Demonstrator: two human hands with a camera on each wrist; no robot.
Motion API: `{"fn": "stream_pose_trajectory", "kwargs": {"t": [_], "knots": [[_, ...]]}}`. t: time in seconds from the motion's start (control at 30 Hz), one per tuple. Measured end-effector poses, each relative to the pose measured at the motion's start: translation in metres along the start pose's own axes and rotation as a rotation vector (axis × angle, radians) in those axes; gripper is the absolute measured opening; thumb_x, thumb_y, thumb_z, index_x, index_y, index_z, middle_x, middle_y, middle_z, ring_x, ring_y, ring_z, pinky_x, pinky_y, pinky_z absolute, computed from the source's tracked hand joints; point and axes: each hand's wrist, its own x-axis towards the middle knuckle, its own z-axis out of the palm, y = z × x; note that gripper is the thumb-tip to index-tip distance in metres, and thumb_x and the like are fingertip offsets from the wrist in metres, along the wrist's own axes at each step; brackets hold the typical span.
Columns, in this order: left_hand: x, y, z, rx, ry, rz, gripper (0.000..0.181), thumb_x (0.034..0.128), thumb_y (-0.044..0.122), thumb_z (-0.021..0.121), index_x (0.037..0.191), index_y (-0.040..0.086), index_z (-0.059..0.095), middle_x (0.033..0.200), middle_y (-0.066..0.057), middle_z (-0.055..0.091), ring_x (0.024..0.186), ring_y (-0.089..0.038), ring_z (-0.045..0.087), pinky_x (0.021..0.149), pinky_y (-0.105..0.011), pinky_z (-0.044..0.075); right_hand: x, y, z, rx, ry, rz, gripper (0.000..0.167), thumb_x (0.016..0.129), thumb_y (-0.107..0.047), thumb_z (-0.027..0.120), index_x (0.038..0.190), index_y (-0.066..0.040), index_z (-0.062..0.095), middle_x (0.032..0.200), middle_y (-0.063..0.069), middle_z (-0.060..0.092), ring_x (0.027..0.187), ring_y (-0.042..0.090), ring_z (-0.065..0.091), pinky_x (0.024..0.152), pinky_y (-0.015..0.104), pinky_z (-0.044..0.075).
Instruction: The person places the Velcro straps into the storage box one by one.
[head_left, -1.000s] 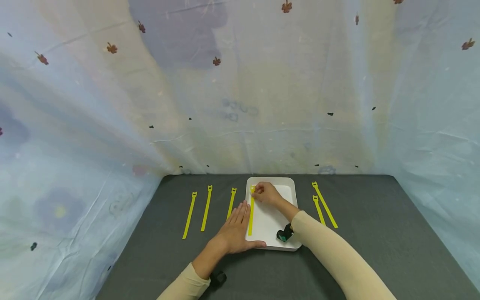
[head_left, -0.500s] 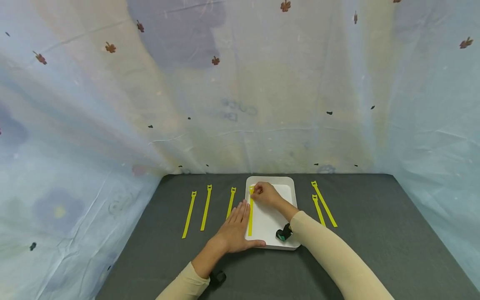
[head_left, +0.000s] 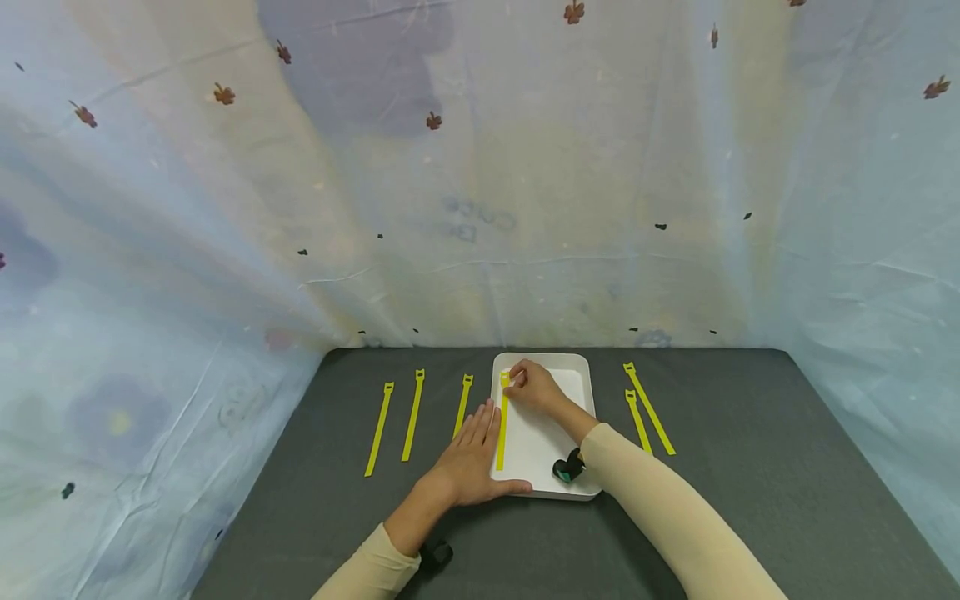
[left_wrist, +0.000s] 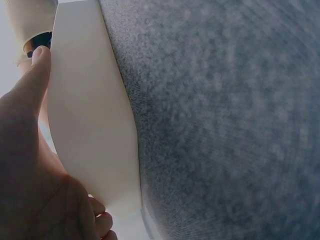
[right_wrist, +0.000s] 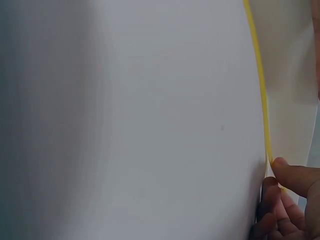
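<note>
Yellow strap (head_left: 502, 437): in white tray (head_left: 543, 462) by its L wall, frame ctr; prob. light, thin, bendy; best held nr slotted head
R hand (head_left: 537, 388): you pinch strap nr head
L hand (head_left: 471, 467): your fingers straight, thumb apart, at tray's L/near edges
In way: your L hand part-hides a loose strap (head_left: 462, 408)
Others: 2 outer straps (head_left: 378, 430) left, strap pair (head_left: 651, 410) right, nr your R sleeve (head_left: 667, 508)

Curtain (head_left: 480, 208): soft, even light, pale sheen right of centre
Table (head_left: 750, 483): faint shadow below the white tray (head_left: 543, 454)
Left wrist view: dim, upper-left glare, table grainy and soft
Right wrist view: dim, left side dark and blurred
</note>
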Motion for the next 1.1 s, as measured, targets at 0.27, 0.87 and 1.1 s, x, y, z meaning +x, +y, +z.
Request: {"fn": "stream_pose_trajectory", "kwargs": {"t": [0.27,0.87,1.1], "knots": [[-0.001,0.002,-0.003,-0.008,0.003,0.001,0.133,0.086,0.089,0.06,0.172,0.002,0.01,0.18,-0.018,0.002,0.167,-0.034,0.006,0.134,-0.049,0.016,-0.002,-0.001,0.0,0.021,0.027,-0.012,0.037,0.09,-0.005,0.084,0.118,0.002,0.062,0.08,0.005,0.065,0.07,0.013,0.055,0.07,0.028,0.048],[0.001,0.0,0.001,-0.021,-0.003,-0.017,0.135,0.0844,0.091,0.06,0.172,0.002,0.008,0.181,-0.017,0.001,0.167,-0.033,0.005,0.135,-0.048,0.015,-0.021,-0.012,-0.047,0.026,-0.025,-0.007,0.023,0.098,-0.013,0.079,0.115,0.0,0.069,0.095,0.012,0.07,0.081,0.02,0.063,0.068,0.029,0.05],[0.001,0.0,0.001,-0.039,-0.007,-0.024,0.136,0.0838,0.091,0.061,0.172,0.003,0.008,0.181,-0.016,0.0,0.167,-0.032,0.003,0.135,-0.048,0.014,-0.03,-0.008,-0.073,0.044,-0.028,-0.045,0.024,0.103,-0.015,0.074,0.119,0.002,0.069,0.102,0.015,0.071,0.087,0.024,0.065,0.072,0.032,0.052]]}}
